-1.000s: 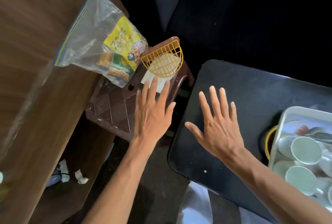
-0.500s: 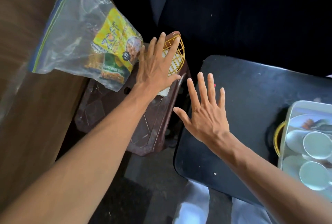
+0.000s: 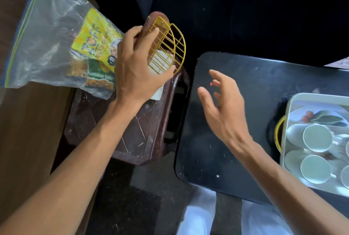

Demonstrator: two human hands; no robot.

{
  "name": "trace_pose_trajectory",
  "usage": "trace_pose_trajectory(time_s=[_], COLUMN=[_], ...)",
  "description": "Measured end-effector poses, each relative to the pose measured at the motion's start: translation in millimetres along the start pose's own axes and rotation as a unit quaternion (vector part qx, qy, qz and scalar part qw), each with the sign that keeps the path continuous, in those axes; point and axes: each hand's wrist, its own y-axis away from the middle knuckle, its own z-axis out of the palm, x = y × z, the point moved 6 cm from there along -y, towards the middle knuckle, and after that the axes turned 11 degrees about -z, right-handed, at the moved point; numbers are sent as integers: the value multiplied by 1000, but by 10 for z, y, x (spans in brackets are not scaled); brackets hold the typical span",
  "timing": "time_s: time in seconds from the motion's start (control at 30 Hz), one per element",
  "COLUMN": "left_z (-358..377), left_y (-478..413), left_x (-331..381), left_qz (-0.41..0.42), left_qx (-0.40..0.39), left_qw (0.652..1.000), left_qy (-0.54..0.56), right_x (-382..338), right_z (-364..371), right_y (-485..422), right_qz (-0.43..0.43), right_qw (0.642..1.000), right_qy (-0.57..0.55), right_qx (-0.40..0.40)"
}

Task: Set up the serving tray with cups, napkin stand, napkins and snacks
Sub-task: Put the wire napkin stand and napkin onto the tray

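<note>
My left hand [image 3: 136,65] grips the yellow wire napkin stand [image 3: 170,46] by its near side, over the brown plastic stool [image 3: 132,132]. White napkins [image 3: 160,61] show through the stand's wires and poke out below my palm. A clear bag of yellow snack packets [image 3: 62,46] lies just left of that hand. My right hand [image 3: 222,106] hovers above the black table [image 3: 236,155] with fingers loosely curled, holding nothing. At the right edge, a white tray [image 3: 290,106] holds several pale upturned cups [image 3: 317,138] and a patterned plate.
A brown wooden surface [image 3: 28,131] runs along the left, under the snack bag. A gap of dark floor [image 3: 151,187] separates stool and table. A yellow handle [image 3: 278,132] sticks out beside the tray. Beyond the table all is dark.
My left hand reached forward from the stool top and closed round the napkin stand, which now stands tilted up. My right hand's fingers went from spread flat to loosely curled.
</note>
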Motion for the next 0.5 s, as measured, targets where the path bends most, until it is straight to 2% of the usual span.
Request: trace_pose_trajectory(time_s=[0.1, 0.2, 0.33, 0.5], left_z=[-49, 103, 416, 836], left_y=[360, 812, 1407, 2057], left_x=[215, 485, 942, 1652], left_qz=[-45, -115, -174, -232], left_qx=[-28, -109, -217, -272], left_qw=[989, 953, 888, 834], left_qy=[139, 260, 366, 421], right_x=[32, 126, 253, 547], right_z=[-341, -618, -995, -1661], right_y=[115, 349, 811, 1292], right_qz=[73, 105, 106, 129], right_qw=[990, 976, 972, 981], right_qy=[-119, -188, -203, -144], right_qx=[36, -19, -55, 3])
